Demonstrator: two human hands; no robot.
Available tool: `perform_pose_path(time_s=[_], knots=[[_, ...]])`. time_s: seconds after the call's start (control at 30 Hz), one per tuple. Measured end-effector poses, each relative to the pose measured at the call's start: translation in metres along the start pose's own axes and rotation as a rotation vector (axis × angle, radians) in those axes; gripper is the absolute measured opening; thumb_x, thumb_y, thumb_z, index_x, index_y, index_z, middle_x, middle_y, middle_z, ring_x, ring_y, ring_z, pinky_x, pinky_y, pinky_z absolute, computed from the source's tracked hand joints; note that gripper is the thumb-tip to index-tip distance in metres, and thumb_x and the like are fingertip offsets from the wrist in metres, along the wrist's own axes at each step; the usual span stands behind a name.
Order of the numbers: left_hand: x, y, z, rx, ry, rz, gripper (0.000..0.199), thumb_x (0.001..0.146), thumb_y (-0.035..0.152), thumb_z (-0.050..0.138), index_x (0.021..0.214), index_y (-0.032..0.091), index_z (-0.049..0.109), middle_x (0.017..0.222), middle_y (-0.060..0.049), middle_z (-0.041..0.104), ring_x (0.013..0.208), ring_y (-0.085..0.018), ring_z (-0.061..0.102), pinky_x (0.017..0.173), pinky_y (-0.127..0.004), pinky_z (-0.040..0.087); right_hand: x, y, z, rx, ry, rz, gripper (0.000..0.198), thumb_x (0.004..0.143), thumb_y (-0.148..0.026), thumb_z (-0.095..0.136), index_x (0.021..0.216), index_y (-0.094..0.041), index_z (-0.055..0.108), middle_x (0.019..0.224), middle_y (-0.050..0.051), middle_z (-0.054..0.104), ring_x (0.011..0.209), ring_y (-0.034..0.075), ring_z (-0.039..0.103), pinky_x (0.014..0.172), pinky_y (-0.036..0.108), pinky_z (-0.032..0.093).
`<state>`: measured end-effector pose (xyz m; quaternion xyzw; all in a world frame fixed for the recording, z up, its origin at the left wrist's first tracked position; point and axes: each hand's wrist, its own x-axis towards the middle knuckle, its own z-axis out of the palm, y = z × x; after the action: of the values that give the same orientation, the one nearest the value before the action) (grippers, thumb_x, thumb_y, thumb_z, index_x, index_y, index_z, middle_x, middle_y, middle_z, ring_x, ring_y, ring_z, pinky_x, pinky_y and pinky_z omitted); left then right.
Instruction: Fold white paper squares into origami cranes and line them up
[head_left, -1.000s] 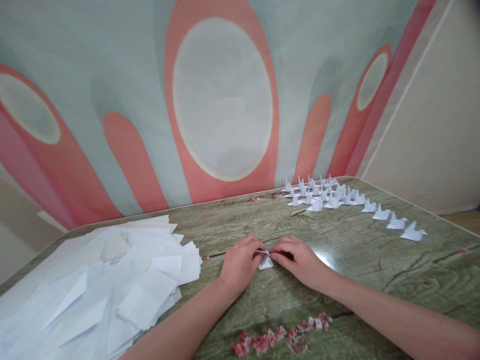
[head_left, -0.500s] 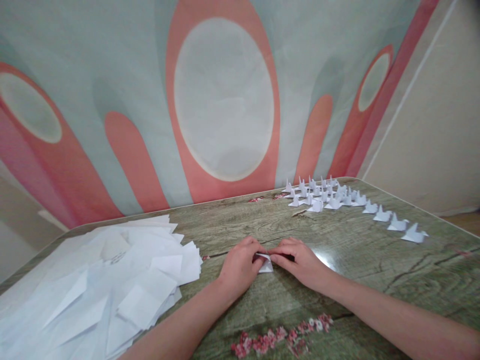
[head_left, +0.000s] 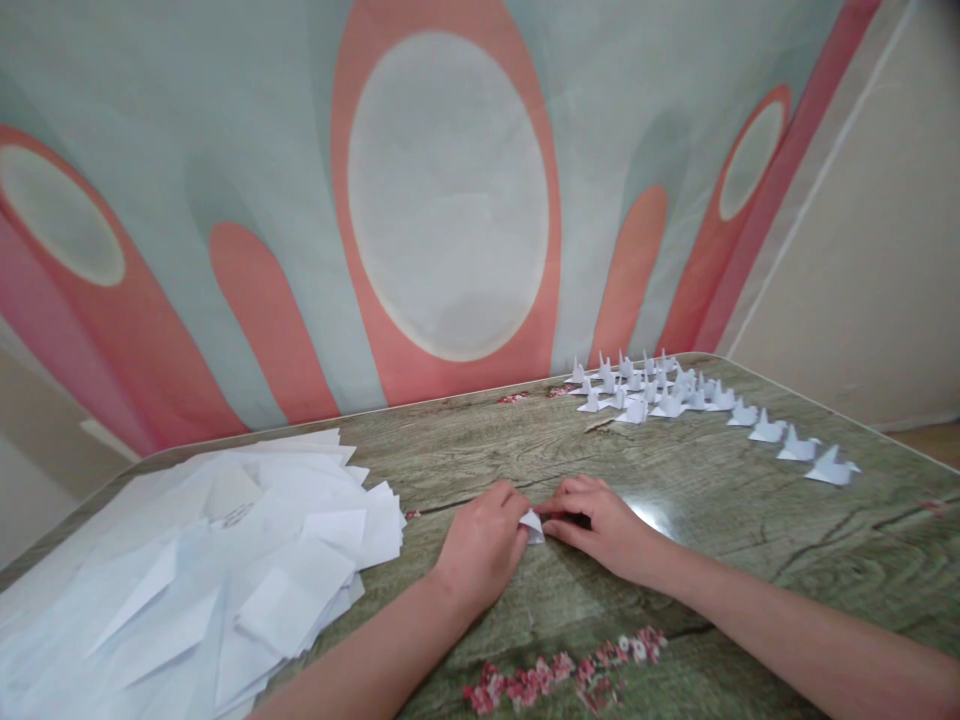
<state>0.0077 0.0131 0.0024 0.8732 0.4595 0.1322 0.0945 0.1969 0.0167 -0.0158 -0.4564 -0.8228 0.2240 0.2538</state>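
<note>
Between my two hands, just above the middle of the wood-patterned table [head_left: 592, 610], is a small piece of folded white paper [head_left: 533, 526]. My left hand [head_left: 486, 535] is closed on its left side, and the fingers cover much of it. The fingertips of my right hand [head_left: 592, 518] pinch at its right edge, with thumb and forefinger close together. How the paper's layers lie is hidden by the fingers.
A wide, loose heap of white paper sheets [head_left: 300, 600] covers the table's left side. Several folded white paper birds [head_left: 766, 427] stand in rows at the back right and along the right. A painted wall backdrop [head_left: 450, 200] rises behind the table.
My left hand has turned slightly and closed further over the folded paper, so less of it shows. My right hand stays nearly in place at its edge.
</note>
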Motion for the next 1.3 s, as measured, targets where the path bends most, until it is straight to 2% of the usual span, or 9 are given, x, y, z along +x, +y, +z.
perform_pose_path(time_s=[0.17,0.37,0.6,0.9,1.3], knots=[[-0.003,0.003,-0.003,0.052,-0.030,-0.005,0.019,0.082,0.013,0.043,0.092,0.020,0.058,0.090,-0.004,0.056,0.086,-0.017,0.054,0.079,-0.027,0.043,0.000,0.001,0.001,-0.011,-0.011,-0.010,0.019,0.082,-0.030,0.057,0.099,-0.030,0.066,0.078,0.000,0.061,0.081,0.017,0.053,0.074,0.032,0.033],[-0.002,0.003,-0.009,-0.117,-0.004,-0.004,0.018,0.082,0.013,0.045,0.087,0.019,0.061,0.087,-0.003,0.059,0.084,-0.016,0.054,0.078,-0.025,0.043,0.001,-0.001,-0.001,-0.023,-0.012,-0.003,0.019,0.083,-0.030,0.056,0.100,-0.032,0.066,0.077,0.000,0.060,0.080,0.016,0.052,0.073,0.030,0.033],[0.000,-0.005,-0.011,-0.260,0.006,-0.050,0.018,0.073,0.010,0.052,0.085,0.018,0.064,0.083,-0.002,0.060,0.078,-0.015,0.055,0.072,-0.024,0.041,0.000,0.001,-0.002,-0.018,-0.055,0.005,0.021,0.083,-0.037,0.056,0.100,-0.030,0.066,0.080,0.000,0.060,0.082,0.017,0.051,0.075,0.031,0.032],[0.000,-0.007,-0.010,-0.350,0.025,-0.056,0.018,0.072,0.010,0.053,0.082,0.018,0.066,0.080,-0.001,0.059,0.075,-0.014,0.054,0.069,-0.023,0.040,0.000,0.000,-0.002,-0.021,-0.061,-0.018,0.024,0.082,-0.036,0.057,0.105,-0.033,0.063,0.081,-0.001,0.060,0.084,0.016,0.051,0.074,0.031,0.030],[0.004,-0.014,-0.003,-0.401,0.019,-0.075,0.018,0.071,0.013,0.055,0.083,0.019,0.067,0.081,-0.002,0.058,0.074,-0.014,0.053,0.068,-0.023,0.041,0.002,0.000,0.002,-0.017,-0.050,0.020,0.021,0.080,-0.037,0.059,0.099,-0.032,0.066,0.080,-0.001,0.061,0.082,0.016,0.052,0.074,0.030,0.031]])
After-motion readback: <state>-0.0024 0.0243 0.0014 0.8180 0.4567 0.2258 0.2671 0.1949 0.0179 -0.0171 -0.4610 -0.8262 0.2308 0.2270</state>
